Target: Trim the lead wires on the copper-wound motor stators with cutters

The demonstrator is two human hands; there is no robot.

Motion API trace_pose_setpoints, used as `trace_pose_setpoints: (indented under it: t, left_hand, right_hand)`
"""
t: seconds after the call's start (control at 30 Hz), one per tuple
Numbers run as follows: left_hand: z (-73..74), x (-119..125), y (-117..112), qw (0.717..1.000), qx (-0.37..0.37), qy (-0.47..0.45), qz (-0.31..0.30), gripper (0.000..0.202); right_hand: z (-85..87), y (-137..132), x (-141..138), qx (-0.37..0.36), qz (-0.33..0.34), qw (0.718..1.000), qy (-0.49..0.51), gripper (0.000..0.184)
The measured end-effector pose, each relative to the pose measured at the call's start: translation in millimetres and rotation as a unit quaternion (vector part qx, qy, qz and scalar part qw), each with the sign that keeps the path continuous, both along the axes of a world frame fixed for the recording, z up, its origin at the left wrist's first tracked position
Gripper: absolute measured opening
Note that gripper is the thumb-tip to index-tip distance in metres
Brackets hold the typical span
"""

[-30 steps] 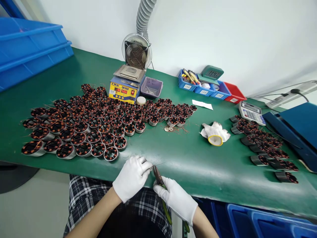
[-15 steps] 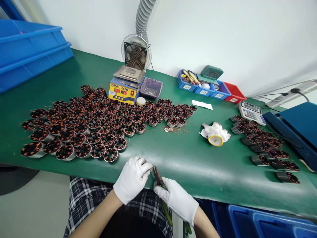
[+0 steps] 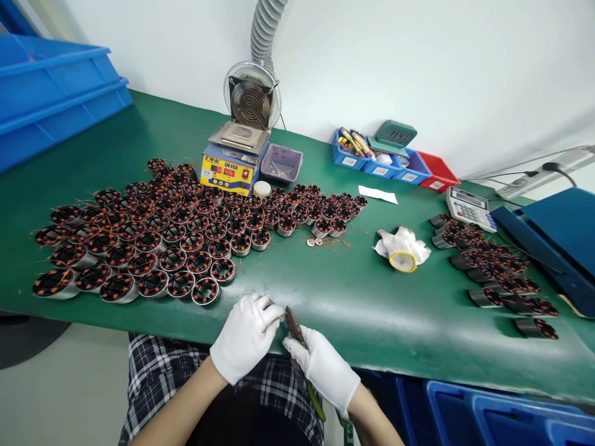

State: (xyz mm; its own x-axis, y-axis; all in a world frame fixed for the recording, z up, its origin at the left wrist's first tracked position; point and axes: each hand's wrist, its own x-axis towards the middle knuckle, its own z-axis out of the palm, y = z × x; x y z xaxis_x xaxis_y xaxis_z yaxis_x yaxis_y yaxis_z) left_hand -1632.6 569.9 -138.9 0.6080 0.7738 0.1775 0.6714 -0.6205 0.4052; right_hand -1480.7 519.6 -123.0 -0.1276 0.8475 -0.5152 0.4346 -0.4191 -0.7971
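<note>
Head view, right hand: at lower centre, the right hand is wrapped around the pliers, thumb along one side.
Pliers: the pliers tilt, dark nose up beside the left fingertips, green handles running down below the palm. They look stiff and fairly heavy for their size; the green handles seem the secure hold, though smooth glove fabric might slip.
Left hand: the left hand has thumb and fingers pressed together; whether anything is pinched there is too small to tell.
Blue bins: the blue bins sit below the table edge, lower right; contents unclear.
Purple tray: the purple tray, upper centre, holds thin pale bits.
Small blue boxes: the small blue boxes, right of upper centre, carry yellow-handled tools and a white item.
Red box: the red box adjoins them.
Blue crates: the blue crates are stacked upper left; insides hidden.
</note>
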Motion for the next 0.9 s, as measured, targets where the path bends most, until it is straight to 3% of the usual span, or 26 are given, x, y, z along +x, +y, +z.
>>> trace_pose_setpoints:
  t: [0.1, 0.2, 0.33, 0.4, 0.5, 0.6, 0.67, 0.8, 0.9]
  left_hand:
    - [-0.1, 0.6, 1.7, 1.0, 0.005, 0.015, -0.004, 0.022]
    - [-0.1, 0.1, 4.5, 1.0, 0.008, 0.021, 0.02, 0.021]
    - [3.2, -7.3, 0.9, 0.995, 0.056, -0.014, 0.076, 0.018]
    - [5.9, -14.8, -6.0, 0.987, 0.122, -0.051, 0.09, 0.021]
    - [7.8, -29.6, -17.0, 0.977, 0.182, -0.045, 0.101, 0.02]
    - [6.0, -44.7, -20.2, 0.988, 0.117, 0.04, 0.088, 0.023]
    - [5.2, -50.1, -18.1, 0.991, 0.042, 0.101, 0.073, 0.026]
    - [11.0, -29.0, -16.6, 0.984, -0.051, 0.157, 0.074, 0.031]
    - [17.6, 24.6, -21.1, 0.986, -0.103, 0.124, 0.037, 0.03]
  right_hand:
    - [2.1, 6.3, 2.6, -0.008, -0.019, 0.999, 0.036, 0.015]
    - [0.8, 8.6, 12.3, -0.066, -0.05, 0.984, 0.156, 0.026]
    - [-5.7, 14.4, 35.2, -0.155, -0.058, 0.912, 0.376, 0.04]
    - [-8.4, 28.5, 51.8, -0.117, -0.105, 0.893, 0.421, 0.041]
    - [-8.6, 65.5, 84.2, -0.004, -0.215, 0.884, 0.415, 0.033]
    - [0.7, 101.5, 116.5, 0.098, -0.279, 0.865, 0.406, 0.025]
    - [14.2, 110.4, 128.1, 0.152, -0.306, 0.849, 0.403, 0.023]
    - [51.4, 78.0, 114.3, 0.254, -0.319, 0.84, 0.359, 0.025]
    - [73.0, 29.8, 87.0, 0.297, -0.281, 0.873, 0.266, 0.038]
